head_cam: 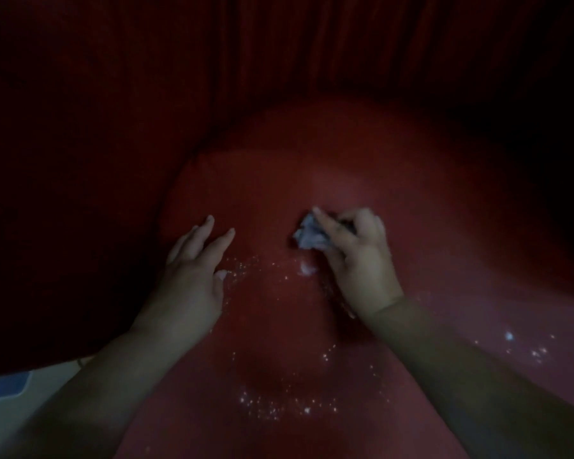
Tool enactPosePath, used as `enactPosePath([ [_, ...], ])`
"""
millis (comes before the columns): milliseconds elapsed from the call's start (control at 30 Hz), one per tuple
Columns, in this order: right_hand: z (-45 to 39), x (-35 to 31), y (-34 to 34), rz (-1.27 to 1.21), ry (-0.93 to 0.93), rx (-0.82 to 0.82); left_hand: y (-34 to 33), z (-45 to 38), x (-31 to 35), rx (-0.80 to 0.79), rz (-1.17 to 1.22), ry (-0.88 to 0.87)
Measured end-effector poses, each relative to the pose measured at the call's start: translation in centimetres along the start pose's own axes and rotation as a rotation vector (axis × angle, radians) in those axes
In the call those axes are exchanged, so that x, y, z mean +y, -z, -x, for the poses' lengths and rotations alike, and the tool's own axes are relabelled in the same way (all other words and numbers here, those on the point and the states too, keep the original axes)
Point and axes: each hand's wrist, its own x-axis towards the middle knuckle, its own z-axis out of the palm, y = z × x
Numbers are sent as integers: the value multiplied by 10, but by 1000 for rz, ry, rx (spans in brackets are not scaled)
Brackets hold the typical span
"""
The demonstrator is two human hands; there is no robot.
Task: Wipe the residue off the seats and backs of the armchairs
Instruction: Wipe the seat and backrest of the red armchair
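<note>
A dark red armchair seat fills the view, with its ribbed back in shadow above. White crumbs of residue lie scattered over the seat's front and between my hands. My right hand grips a crumpled pale cloth or tissue and holds it down on the middle of the seat. A small white lump lies just below that wad. My left hand rests flat on the seat with fingers straight, a white speck at its thumb.
The armchair's dark left arm rises beside my left hand. More white specks dot the seat's right front. A strip of pale floor with a blue pattern shows at the lower left. The scene is dim.
</note>
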Motion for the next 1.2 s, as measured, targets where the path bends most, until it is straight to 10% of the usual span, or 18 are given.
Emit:
enactPosePath([
  [533, 2, -13, -16, -31, -81, 131, -2, 27, -24, 21, 54, 62],
  [733, 25, -42, -27, -37, 191, -110, -2, 34, -32, 21, 54, 89],
  [900, -11, -54, -42, -50, -12, 15, -6, 38, -35, 44, 60, 93],
  [1100, 18, -48, -28, -12, 391, -227, -9, 39, -41, 67, 58, 77],
  [1200, 6, -38, -26, -23, 208, -97, -10, 42, -46, 69, 68, 73],
])
